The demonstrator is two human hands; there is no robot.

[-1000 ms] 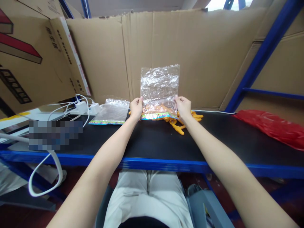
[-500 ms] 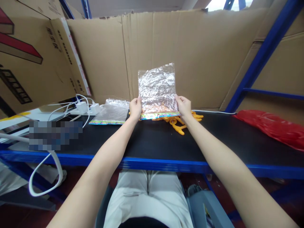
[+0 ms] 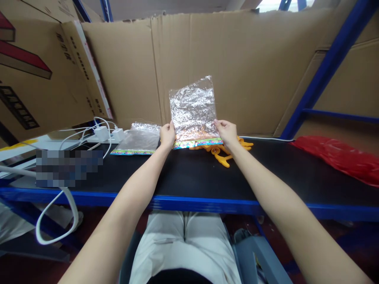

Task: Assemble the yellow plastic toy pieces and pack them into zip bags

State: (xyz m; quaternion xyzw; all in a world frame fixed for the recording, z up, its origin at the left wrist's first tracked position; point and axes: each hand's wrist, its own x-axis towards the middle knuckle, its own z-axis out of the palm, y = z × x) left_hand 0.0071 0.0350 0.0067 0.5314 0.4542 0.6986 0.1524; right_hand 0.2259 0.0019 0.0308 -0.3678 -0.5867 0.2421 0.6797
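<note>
A crinkled clear plastic bag (image 3: 192, 108) with a colourful printed strip along its lower edge stands upright over the black shelf (image 3: 189, 177). My left hand (image 3: 167, 135) pinches its lower left corner and my right hand (image 3: 226, 132) pinches its lower right edge. Behind and below the bag lies a small heap of orange plastic pieces (image 3: 225, 152), partly hidden by the bag and my right hand.
A stack of similar clear bags (image 3: 137, 139) lies to the left. White chargers and cables (image 3: 102, 134) sit further left. A red plastic bag (image 3: 340, 157) lies at the right. Cardboard sheets (image 3: 242, 67) wall off the back; a blue frame post (image 3: 328, 67) rises on the right.
The held bag has shifted slightly left and tilted, its face now catching more glare, so the orange pieces no longer show through it. Both hands stayed at its lower corners.
</note>
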